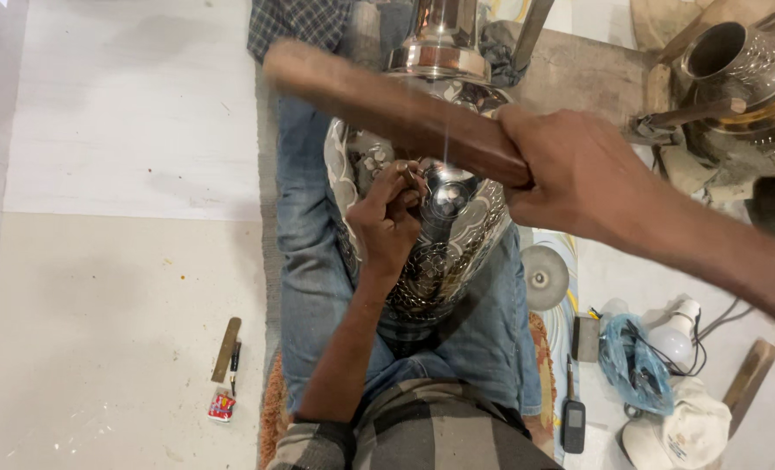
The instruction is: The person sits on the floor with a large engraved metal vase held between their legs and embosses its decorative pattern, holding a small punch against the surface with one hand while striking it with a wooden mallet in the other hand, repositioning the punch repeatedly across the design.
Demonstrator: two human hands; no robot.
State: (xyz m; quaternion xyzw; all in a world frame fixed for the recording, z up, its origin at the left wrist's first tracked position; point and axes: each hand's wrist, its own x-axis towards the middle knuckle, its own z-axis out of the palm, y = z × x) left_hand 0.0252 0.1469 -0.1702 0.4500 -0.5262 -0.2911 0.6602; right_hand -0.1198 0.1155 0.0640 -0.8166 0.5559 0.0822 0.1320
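Left hand: fingers curled tight, pinched together at the tips, forearm extended straight ahead. Right hand: closed in a fist grip, forearm entering from the right.

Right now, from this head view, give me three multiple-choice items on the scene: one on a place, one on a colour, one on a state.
1. Where does the engraved metal vase lie?
A. across the person's lap
B. upright on the floor
C. on a shelf

2. What colour is the small phone on the floor?
A. white
B. black
C. red

3. What is the right hand doing?
A. resting open on the floor
B. gripping a wooden stick
C. holding the phone

Answers:
1. A, the vase rests on the jeans-clad legs.
2. B, its casing looks dark, black.
3. B, the fingers wrap round the end of the wooden stick, raised over the vase, while the left hand holds a small tool against the vase's surface.
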